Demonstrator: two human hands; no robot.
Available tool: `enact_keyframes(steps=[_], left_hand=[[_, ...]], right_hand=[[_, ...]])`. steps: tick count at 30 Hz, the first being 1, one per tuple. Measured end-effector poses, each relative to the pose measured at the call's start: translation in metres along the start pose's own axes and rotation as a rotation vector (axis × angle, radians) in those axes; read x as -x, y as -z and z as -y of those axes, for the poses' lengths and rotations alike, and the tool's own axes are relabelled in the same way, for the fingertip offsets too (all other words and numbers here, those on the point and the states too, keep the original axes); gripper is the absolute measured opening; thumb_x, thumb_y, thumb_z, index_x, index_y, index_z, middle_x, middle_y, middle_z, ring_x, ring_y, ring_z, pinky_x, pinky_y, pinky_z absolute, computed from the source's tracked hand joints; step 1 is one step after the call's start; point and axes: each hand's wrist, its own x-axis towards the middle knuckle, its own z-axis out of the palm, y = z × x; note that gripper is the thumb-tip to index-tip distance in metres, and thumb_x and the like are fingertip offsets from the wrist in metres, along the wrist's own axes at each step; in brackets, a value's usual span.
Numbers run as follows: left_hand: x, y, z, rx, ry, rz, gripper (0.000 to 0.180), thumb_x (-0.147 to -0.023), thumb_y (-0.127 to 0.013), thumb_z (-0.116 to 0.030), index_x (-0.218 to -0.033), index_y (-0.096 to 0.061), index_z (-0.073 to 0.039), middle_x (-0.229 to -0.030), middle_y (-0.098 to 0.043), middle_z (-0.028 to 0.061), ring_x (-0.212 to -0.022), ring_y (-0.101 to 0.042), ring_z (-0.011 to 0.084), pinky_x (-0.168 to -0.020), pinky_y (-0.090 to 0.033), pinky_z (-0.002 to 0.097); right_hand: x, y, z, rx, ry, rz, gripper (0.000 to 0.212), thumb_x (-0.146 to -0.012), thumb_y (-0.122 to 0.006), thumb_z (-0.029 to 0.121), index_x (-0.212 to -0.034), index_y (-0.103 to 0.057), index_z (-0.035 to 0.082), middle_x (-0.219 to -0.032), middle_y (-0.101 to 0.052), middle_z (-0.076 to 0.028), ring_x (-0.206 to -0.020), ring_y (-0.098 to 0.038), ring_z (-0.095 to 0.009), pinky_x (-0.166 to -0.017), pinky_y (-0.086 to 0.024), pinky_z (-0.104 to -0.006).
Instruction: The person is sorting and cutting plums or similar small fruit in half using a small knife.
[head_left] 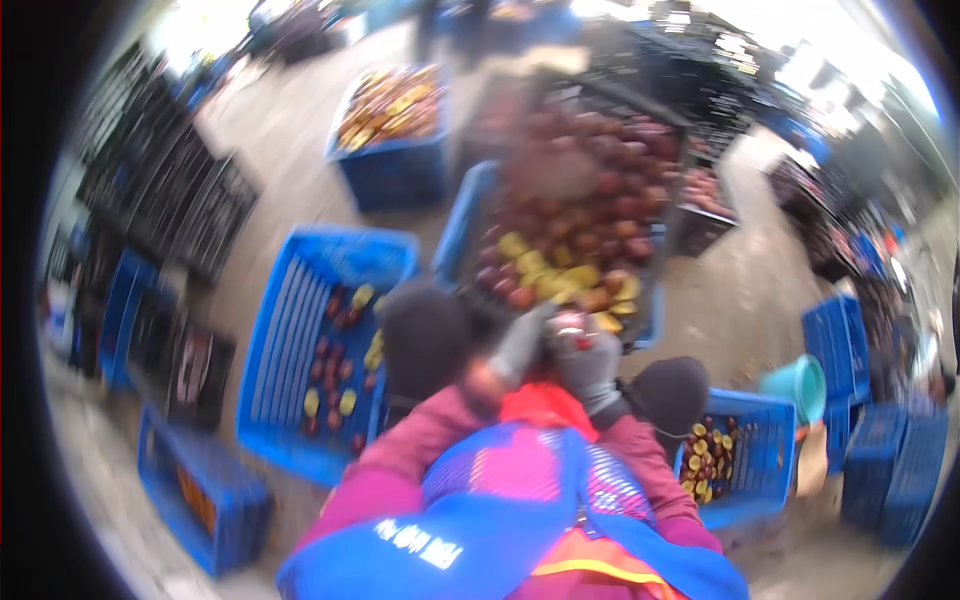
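Gripping a reddish fruit [572, 324] at the near end of the middle blue crate [466, 215], my right fingers [588, 360] curled round it; whether my left fingers [522, 345] were closed, I couldn't tell.

Turq. bucket [792, 388] R, blk crates [160, 170] L

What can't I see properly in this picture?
All in the head view:
- How the left hand and right hand grip the reddish thing: blurred, partly covered by fingers.
- Part of the left blue basket: hidden behind the left knee.
- What the dark crates at the top hold: smeared by motion blur.
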Motion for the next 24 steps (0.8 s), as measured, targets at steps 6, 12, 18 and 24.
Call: enact_keyframes(steps=[6,12,18,24], left_hand=[[0.051,0.059,-0.033,-0.685,-0.289,0.024,0.018,-0.104,-0.064,-0.030,-0.106,-0.071,-0.014,-0.091,-0.071,0.0021,-0.079,-0.068,0.0163,-0.072,-0.055,0.0346],[0.069,0.056,-0.065,-0.392,0.068,0.164,0.007,-0.101,-0.068,-0.021,-0.102,-0.069,-0.015,-0.071,-0.059,-0.0018,-0.058,-0.058,0.0102,-0.048,-0.042,0.0301],[0.062,0.054,-0.071,-0.498,-0.058,0.140,0.039,-0.103,-0.071,-0.023,-0.139,-0.063,-0.009,-0.107,-0.073,0.0032,-0.088,-0.071,0.0128,-0.070,-0.059,0.0305],[0.038,0.082,-0.072,-0.948,-0.391,0.213,0.091,-0.079,-0.091,-0.003,-0.158,-0.044,0.000,-0.121,-0.073,0.0062,-0.103,-0.072,0.0168,-0.089,-0.062,0.0354]], right_hand=[[0.010,-0.061,0.020,0.068,0.154,0.033,0.024,-0.091,-0.080,0.028,-0.086,-0.068,0.008,-0.075,-0.067,-0.012,-0.065,-0.069,-0.030,-0.062,-0.054,-0.0409],[-0.015,-0.047,0.051,0.269,0.389,0.216,0.029,-0.086,-0.084,0.029,-0.095,-0.069,0.006,-0.080,-0.067,-0.015,-0.070,-0.068,-0.037,-0.064,-0.053,-0.0451],[-0.050,-0.040,0.065,-0.584,-0.282,0.359,0.041,-0.104,-0.066,0.043,-0.112,-0.069,0.003,-0.095,-0.073,-0.009,-0.079,-0.072,-0.022,-0.072,-0.059,-0.0344],[-0.061,-0.014,0.023,-1.052,-0.491,0.288,0.054,-0.114,-0.050,0.057,-0.117,-0.069,0.007,-0.096,-0.076,-0.007,-0.065,-0.069,-0.012,-0.059,-0.056,-0.0250]])
